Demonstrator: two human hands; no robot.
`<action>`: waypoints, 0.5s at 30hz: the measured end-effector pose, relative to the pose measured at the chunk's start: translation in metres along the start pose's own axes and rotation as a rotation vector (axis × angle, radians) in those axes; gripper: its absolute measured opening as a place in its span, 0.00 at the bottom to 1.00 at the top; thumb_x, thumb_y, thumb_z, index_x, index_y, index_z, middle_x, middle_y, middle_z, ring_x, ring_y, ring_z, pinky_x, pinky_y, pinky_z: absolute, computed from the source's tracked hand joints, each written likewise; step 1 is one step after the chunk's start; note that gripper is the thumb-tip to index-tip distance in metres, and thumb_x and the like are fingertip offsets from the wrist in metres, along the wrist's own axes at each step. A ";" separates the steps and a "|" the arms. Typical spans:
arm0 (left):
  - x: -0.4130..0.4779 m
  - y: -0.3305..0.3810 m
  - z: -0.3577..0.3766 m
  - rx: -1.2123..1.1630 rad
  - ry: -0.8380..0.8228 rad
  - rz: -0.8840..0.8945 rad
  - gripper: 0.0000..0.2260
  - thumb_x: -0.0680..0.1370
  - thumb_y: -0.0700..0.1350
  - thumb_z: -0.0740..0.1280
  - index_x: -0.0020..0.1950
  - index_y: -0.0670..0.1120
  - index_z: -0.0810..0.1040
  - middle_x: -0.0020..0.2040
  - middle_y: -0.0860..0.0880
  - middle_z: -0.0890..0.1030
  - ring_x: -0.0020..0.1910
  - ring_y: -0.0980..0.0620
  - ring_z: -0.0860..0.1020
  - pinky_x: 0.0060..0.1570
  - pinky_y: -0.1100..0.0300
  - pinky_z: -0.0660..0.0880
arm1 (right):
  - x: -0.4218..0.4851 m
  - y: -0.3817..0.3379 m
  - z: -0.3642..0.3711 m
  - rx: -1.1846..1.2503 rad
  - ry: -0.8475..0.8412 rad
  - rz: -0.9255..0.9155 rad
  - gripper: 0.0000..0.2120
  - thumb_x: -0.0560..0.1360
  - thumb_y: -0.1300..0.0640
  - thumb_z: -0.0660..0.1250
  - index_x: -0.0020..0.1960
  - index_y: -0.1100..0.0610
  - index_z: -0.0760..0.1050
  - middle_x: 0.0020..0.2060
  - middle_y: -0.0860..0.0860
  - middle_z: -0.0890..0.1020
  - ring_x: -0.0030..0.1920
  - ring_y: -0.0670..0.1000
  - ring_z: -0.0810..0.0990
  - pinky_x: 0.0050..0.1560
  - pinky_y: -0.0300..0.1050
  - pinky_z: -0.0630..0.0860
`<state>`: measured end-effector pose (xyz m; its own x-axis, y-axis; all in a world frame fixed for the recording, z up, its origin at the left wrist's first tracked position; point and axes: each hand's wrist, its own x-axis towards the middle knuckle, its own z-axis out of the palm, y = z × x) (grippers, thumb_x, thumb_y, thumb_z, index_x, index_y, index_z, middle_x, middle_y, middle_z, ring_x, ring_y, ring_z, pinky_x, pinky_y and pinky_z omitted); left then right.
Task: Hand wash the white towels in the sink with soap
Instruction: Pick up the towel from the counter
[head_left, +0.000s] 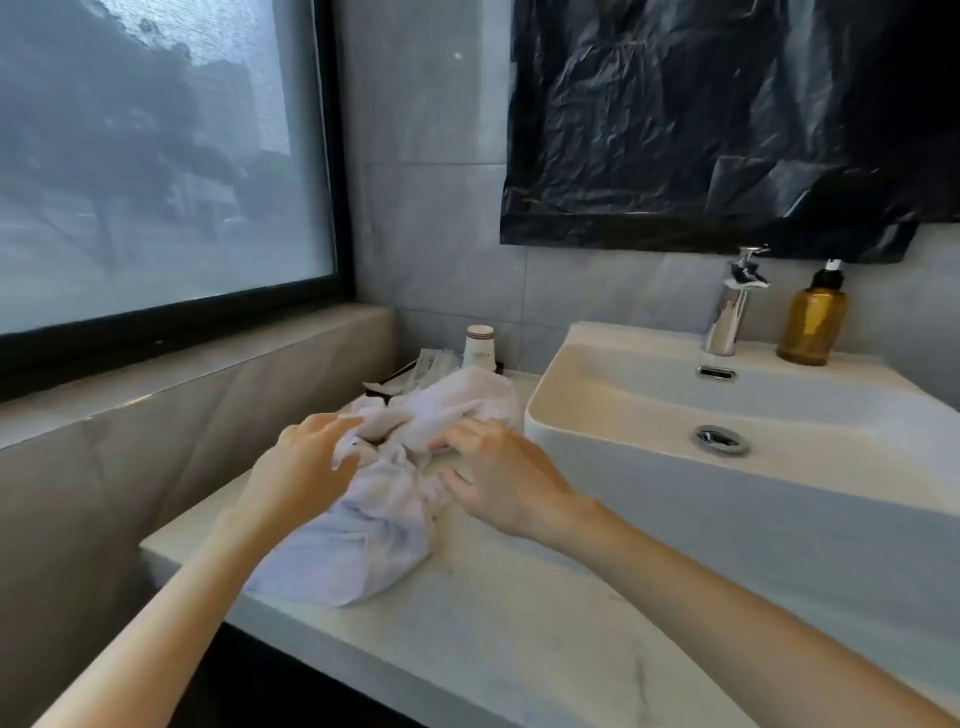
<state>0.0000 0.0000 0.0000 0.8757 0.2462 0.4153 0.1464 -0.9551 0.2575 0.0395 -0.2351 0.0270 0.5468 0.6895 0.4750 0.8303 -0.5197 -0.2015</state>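
Head view: a bottle (813, 325) stands on the sink (623, 483) rim. Towels (384, 525) lie heaped on the desk (493, 623) beside it, the left grip (306, 462) clutching a fold and the right grip (498, 478) spread on them.

Dim, bluish daylight from frosted window (156, 171) at upper left (glint on faucet (732, 306)); soft focus, bowed edges.
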 end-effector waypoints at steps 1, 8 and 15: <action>0.000 -0.008 0.004 -0.002 -0.074 -0.022 0.22 0.80 0.51 0.62 0.74 0.59 0.67 0.75 0.52 0.65 0.70 0.46 0.68 0.58 0.52 0.73 | 0.005 -0.002 0.011 0.012 -0.059 0.041 0.14 0.77 0.52 0.61 0.60 0.53 0.74 0.59 0.50 0.78 0.60 0.55 0.74 0.51 0.49 0.74; -0.001 -0.048 0.042 -0.158 -0.220 -0.034 0.29 0.77 0.55 0.68 0.76 0.61 0.61 0.75 0.52 0.60 0.66 0.47 0.70 0.64 0.51 0.69 | 0.032 -0.004 0.082 0.128 -0.315 0.239 0.34 0.73 0.42 0.68 0.73 0.53 0.61 0.67 0.56 0.72 0.66 0.60 0.69 0.59 0.51 0.70; -0.003 -0.049 0.037 -0.043 -0.160 0.057 0.27 0.78 0.57 0.65 0.76 0.59 0.61 0.72 0.51 0.61 0.68 0.48 0.60 0.67 0.55 0.62 | 0.050 -0.007 0.088 0.147 -0.210 0.155 0.18 0.73 0.56 0.67 0.63 0.54 0.71 0.54 0.59 0.80 0.54 0.60 0.77 0.41 0.44 0.67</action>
<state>0.0071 0.0395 -0.0462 0.9447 0.1590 0.2868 0.0773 -0.9580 0.2763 0.0703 -0.1525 -0.0234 0.6659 0.7050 0.2443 0.7336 -0.5589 -0.3867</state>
